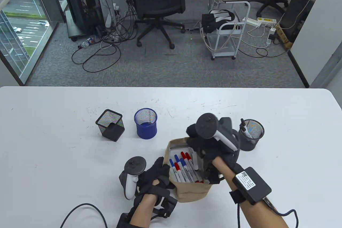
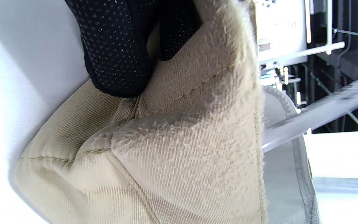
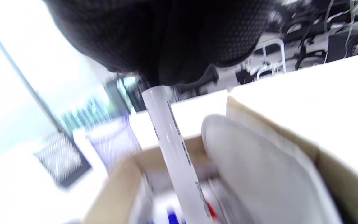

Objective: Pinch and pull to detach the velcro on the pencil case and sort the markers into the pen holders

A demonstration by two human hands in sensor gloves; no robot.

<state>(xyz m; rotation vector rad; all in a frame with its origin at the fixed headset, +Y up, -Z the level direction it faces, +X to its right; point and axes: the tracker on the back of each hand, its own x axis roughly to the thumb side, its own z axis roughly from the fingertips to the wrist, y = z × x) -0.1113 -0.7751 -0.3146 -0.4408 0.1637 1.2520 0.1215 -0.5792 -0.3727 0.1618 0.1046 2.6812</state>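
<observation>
Beige case (image 1: 191, 190) lies open on the table (image 1: 53, 145), left hand (image 1: 155, 178) pinching its edge. Right hand (image 1: 207, 142) grips a marker (image 3: 176, 155) above the case; other markers (image 1: 183, 167) lie inside.

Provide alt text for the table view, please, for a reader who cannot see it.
A gloved right hand lifts a marker from an open tan pencil case of red and blue markers, while the left hand holds the case's edge. Three mesh pen holders stand behind.

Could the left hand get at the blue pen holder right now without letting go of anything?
Probably not. The left hand grips the pencil case's near edge, holding it open. The blue pen holder stands unobstructed farther back, but reaching it would mean releasing that grip.
</observation>
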